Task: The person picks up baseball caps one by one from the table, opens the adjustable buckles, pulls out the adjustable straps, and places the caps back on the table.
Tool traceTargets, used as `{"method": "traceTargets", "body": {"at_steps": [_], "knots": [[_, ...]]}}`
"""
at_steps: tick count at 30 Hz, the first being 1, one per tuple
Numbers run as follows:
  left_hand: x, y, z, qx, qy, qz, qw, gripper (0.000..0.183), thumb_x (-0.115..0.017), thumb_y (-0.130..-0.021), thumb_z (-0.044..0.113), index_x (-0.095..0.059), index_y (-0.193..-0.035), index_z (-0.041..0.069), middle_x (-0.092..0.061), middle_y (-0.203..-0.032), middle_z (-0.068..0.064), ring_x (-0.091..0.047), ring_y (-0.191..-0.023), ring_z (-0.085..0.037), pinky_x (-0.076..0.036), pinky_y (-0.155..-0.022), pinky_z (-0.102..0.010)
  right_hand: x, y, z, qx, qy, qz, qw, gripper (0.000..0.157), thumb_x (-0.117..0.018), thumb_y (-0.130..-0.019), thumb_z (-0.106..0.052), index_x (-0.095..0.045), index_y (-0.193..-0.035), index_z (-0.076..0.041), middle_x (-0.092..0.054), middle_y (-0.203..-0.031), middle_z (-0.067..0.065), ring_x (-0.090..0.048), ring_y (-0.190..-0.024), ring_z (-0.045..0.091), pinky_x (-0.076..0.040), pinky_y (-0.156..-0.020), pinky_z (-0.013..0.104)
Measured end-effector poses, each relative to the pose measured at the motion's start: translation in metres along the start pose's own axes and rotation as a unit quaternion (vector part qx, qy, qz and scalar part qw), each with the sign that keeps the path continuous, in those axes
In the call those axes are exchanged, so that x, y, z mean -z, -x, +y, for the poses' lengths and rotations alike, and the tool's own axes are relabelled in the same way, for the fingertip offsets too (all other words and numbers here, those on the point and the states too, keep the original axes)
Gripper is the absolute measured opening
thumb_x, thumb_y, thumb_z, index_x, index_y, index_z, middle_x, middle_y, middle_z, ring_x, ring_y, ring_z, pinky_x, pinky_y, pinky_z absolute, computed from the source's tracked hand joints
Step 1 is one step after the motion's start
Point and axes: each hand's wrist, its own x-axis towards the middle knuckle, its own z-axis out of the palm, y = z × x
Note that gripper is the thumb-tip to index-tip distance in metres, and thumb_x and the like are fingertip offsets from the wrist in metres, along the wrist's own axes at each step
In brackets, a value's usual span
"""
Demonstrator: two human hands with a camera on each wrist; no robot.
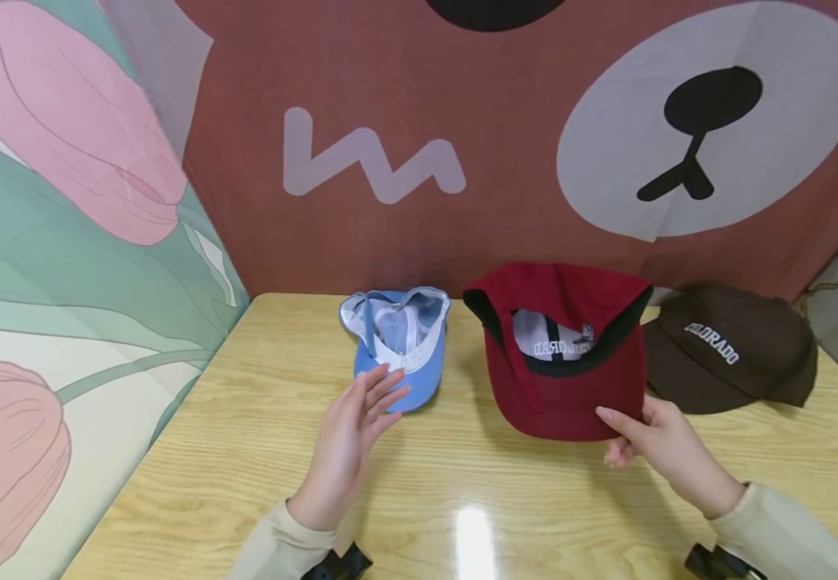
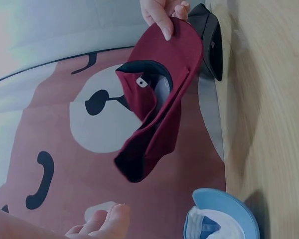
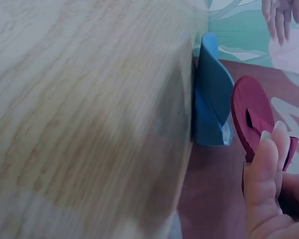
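Note:
A red cap (image 1: 571,403) is held above the table by my right hand (image 1: 654,439), thumb on the brim's upper face and fingers beneath it. Its opening faces me, showing a dark inner band and a white patch with mirrored lettering. The left wrist view shows the red cap (image 2: 164,55) pinched at the brim edge. My left hand (image 1: 354,427) hovers with spread, fairly straight fingers and holds nothing. Just beyond it, a light blue cap (image 1: 426,379) lies upturned on the table, its pale inside showing. The right wrist view catches the blue cap (image 3: 214,89) from the side.
A dark brown cap (image 1: 745,346) with white lettering lies at the table's right, behind my right hand. The wooden table (image 1: 245,451) ends at a wall hanging (image 1: 390,234) with a bear face. A flower-print cloth (image 1: 100,266) hangs along the left side.

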Motion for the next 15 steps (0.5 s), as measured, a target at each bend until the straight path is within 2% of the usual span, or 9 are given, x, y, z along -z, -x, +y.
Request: {"method": "traceTargets", "body": {"at_steps": [8, 15], "knots": [[0.008, 0.008, 0.0, -0.002, -0.02, 0.004, 0.9998, 0.058, -0.024, -0.108, 0.033, -0.03, -0.143, -0.014, -0.047, -0.14, -0.026, -0.056, -0.12, -0.022, -0.046, -0.096, -0.032, -0.002, -0.011, 0.008, -0.013, -0.025, -0.021, 0.999, 0.014, -0.052, -0.1, -0.008, -0.051, -0.095, 0.005, -0.064, -0.064, 0.014, -0.061, -0.052, 0.015, -0.055, -0.055, 0.031], [0.009, 0.012, 0.001, 0.009, -0.026, 0.013, 0.9995, 0.058, -0.024, -0.108, 0.033, -0.032, -0.142, -0.014, -0.048, -0.139, -0.026, -0.055, -0.121, -0.025, -0.046, -0.093, -0.028, -0.006, -0.022, 0.016, -0.042, -0.058, -0.038, 0.997, 0.014, -0.051, -0.101, -0.008, -0.05, -0.101, 0.006, -0.064, -0.067, 0.012, -0.062, -0.055, 0.014, -0.056, -0.059, 0.03]]}}
